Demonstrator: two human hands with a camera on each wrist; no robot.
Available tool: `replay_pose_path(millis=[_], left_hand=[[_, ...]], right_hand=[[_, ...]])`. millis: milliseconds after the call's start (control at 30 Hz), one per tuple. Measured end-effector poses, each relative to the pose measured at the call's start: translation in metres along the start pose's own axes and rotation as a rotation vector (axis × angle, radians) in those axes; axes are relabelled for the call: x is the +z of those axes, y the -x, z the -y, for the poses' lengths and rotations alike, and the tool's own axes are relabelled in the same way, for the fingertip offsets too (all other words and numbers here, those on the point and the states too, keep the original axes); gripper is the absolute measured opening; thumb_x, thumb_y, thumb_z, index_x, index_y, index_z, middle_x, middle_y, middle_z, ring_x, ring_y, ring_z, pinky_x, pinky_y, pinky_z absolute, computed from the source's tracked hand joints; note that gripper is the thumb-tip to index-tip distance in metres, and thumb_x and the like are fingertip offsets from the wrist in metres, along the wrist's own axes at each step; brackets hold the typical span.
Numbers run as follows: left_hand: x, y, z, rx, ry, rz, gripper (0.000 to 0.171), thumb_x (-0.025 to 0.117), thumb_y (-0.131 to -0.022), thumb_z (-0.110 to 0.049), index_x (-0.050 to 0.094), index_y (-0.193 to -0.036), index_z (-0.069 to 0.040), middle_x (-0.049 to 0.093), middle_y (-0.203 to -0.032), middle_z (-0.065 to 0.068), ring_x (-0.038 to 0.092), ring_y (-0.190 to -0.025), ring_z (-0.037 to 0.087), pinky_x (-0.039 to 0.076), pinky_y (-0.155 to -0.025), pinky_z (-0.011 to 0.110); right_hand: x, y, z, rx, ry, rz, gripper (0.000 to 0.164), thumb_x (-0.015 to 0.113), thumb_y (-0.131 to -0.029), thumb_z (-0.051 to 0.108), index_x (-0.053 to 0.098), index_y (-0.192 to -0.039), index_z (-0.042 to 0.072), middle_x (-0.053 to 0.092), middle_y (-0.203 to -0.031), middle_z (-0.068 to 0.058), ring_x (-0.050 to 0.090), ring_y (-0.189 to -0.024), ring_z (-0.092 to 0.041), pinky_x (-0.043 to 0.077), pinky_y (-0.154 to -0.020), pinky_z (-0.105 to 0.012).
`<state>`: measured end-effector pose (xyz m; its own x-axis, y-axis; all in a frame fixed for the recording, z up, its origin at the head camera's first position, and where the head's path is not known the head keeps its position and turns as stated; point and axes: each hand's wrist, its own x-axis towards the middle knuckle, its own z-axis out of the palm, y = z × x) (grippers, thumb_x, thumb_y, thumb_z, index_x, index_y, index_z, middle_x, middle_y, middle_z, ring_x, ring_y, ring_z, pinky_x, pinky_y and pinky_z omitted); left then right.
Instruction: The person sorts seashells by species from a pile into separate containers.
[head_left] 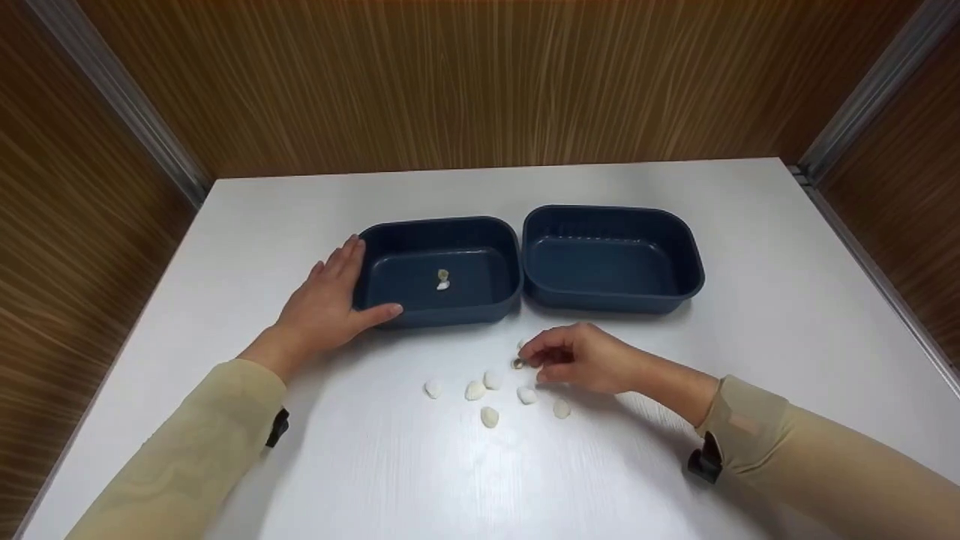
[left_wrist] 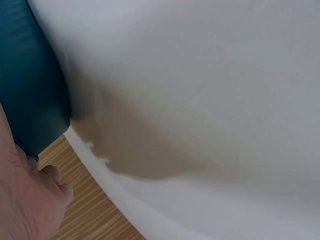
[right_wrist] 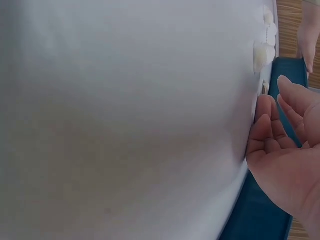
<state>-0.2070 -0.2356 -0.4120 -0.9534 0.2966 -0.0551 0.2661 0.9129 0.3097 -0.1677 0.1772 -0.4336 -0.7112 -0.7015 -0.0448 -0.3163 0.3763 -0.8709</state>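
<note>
from where i sit at the remote end, this looks like a small indoor work booth; whether it belongs to a lab, an office or a workshop, i can't tell. in my head view a white tabletop (head_left: 375,480) spreads between a wood-grain back panel (head_left: 480,82), a left side panel (head_left: 67,225) and a right side panel (head_left: 911,142). a silvery left post (head_left: 120,90) and right post (head_left: 875,90) run down the corners where the panels meet. both wrist views also show me striped wood grain past the tabletop's edge.
</note>
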Motion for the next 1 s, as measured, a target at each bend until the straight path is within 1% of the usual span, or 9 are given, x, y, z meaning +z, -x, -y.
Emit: replay_pose_path(millis=[200, 500, 733, 1000], left_hand=[[0.0002, 0.0000, -0.0002, 0.002, 0.008, 0.001, 0.121, 0.052, -0.093, -0.084, 0.003, -0.170, -0.003, -0.001, -0.178, 0.012, 0.005, -0.164, 0.030, 0.006, -0.130, 0.052], [-0.0008, -0.0003, -0.0004, -0.005, 0.010, 0.004, 0.121, 0.050, -0.093, -0.084, 0.002, -0.170, -0.004, 0.000, -0.178, 0.012, 0.004, -0.164, 0.030, 0.006, -0.130, 0.052], [0.0005, -0.0008, -0.0001, 0.005, 0.012, -0.002, 0.121, 0.051, -0.093, -0.084, 0.003, -0.170, -0.004, 0.000, -0.178, 0.012, 0.005, -0.164, 0.029, 0.006, -0.130, 0.052], [-0.0014, -0.0002, -0.0008, -0.009, 0.006, 0.010, 0.122, 0.051, -0.093, -0.084, 0.001, -0.170, -0.004, -0.001, -0.178, 0.012, 0.004, -0.164, 0.030, 0.006, -0.130, 0.052]], right_hand=[[0.0038, 0.0001, -0.0033, -0.005, 0.029, -0.007, 0.033, 0.080, -0.093, 0.000, 0.075, -0.125, 0.003, 0.074, -0.112, -0.010, 0.066, -0.101, -0.022, 0.053, -0.085, -0.022], [0.0064, -0.0008, -0.0053, -0.068, 0.096, -0.016, 0.035, 0.081, -0.092, -0.001, 0.076, -0.127, 0.004, 0.071, -0.103, -0.009, 0.063, -0.092, -0.020, 0.051, -0.080, -0.021], [0.0075, 0.0003, -0.0065, -0.086, 0.127, -0.018, 0.036, 0.080, -0.093, -0.002, 0.076, -0.128, 0.005, 0.069, -0.103, -0.009, 0.064, -0.093, -0.021, 0.053, -0.082, -0.022], [0.0076, -0.0006, -0.0060, -0.087, 0.177, -0.011, 0.036, 0.080, -0.093, 0.000, 0.076, -0.129, 0.006, 0.068, -0.102, -0.007, 0.063, -0.091, -0.018, 0.054, -0.082, -0.023]])
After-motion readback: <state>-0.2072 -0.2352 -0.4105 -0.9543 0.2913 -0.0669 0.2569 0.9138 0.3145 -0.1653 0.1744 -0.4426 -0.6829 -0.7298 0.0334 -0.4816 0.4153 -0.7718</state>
